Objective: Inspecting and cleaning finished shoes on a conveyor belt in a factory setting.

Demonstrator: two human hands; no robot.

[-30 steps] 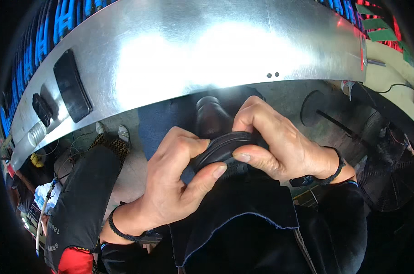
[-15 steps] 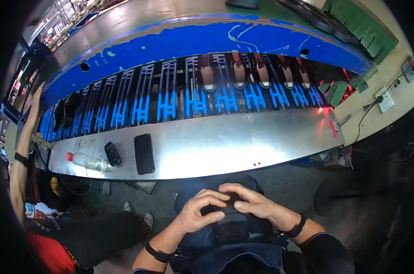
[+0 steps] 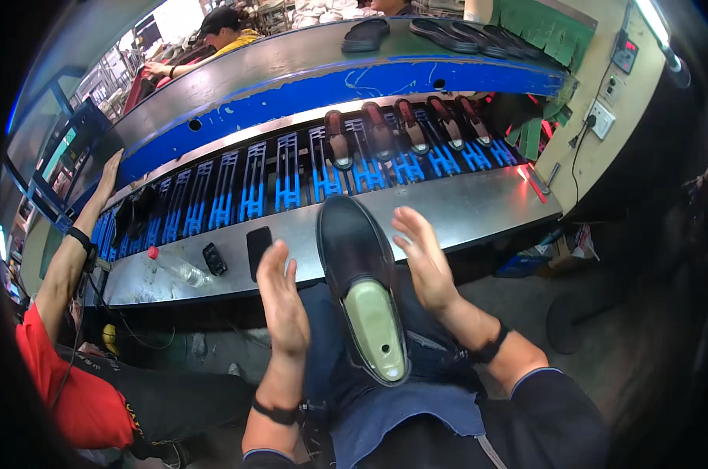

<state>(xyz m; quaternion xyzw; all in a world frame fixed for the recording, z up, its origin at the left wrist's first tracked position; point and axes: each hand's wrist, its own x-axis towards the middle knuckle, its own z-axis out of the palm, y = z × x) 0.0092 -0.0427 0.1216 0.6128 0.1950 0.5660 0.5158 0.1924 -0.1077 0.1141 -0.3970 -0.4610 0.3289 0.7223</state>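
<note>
A black shoe (image 3: pixel 346 246) stands over my lap, toe pointing away from me. Its opening is filled by a pale green shoe last (image 3: pixel 372 324) with a dark hole near the heel. My left hand (image 3: pixel 282 305) is raised to the left of the shoe, fingers stretched out and holding nothing. On the other side, my right hand (image 3: pixel 426 262) is open too, palm toward the shoe. Gaps show between both hands and the shoe.
Beyond the metal ledge (image 3: pixel 463 195) runs a blue-pronged conveyor (image 3: pixel 252 184) carrying several brown shoes (image 3: pixel 411 129). A phone (image 3: pixel 259 248), a small black object (image 3: pixel 214 259) and a bottle (image 3: pixel 182 270) lie left. Black soles (image 3: pixel 444 35) lie on the upper shelf. A co-worker's arm (image 3: pixel 65 270) reaches in.
My hands have moved apart and now stand upright, fingers spread. The shoe now shows plainly between them; earlier they were curled together over my lap. The view has shifted, showing more of the upper shelf.
</note>
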